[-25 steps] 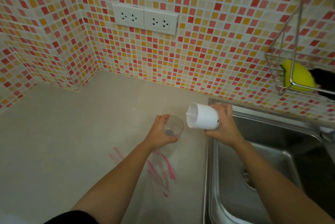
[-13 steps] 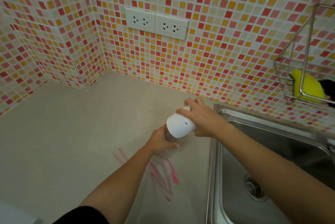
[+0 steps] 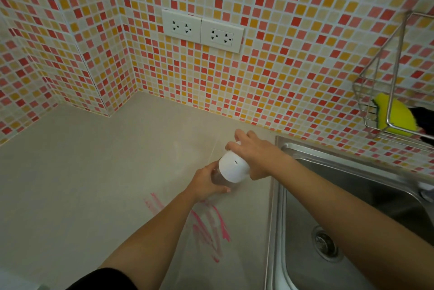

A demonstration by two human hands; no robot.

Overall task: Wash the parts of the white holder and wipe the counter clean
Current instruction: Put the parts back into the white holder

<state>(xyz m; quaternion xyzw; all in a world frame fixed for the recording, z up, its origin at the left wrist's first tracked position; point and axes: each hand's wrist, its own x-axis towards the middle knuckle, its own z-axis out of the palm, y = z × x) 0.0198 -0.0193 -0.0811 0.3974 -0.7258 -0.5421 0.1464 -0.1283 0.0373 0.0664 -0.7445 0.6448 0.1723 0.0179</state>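
The white holder top [image 3: 233, 167], a rounded white cap with a small dark mark, sits over the clear cup [image 3: 217, 178] on the beige counter [image 3: 94, 172]. My right hand [image 3: 256, 157] grips the white top from the right and behind. My left hand [image 3: 206, 184] is wrapped around the clear cup below it, and most of the cup is hidden by the hand and the top. Pink smears [image 3: 209, 224] streak the counter just in front of my left hand.
A steel sink [image 3: 352, 195] with a round drain [image 3: 325, 244] lies to the right. A wire rack [image 3: 394, 92] on the tiled wall holds a yellow sponge [image 3: 397, 117] and something black. Two white wall sockets [image 3: 203, 30] are above the counter.
My right hand brought the white top from beside the cup onto the clear cup, which my left hand kept holding. The two parts are now together.
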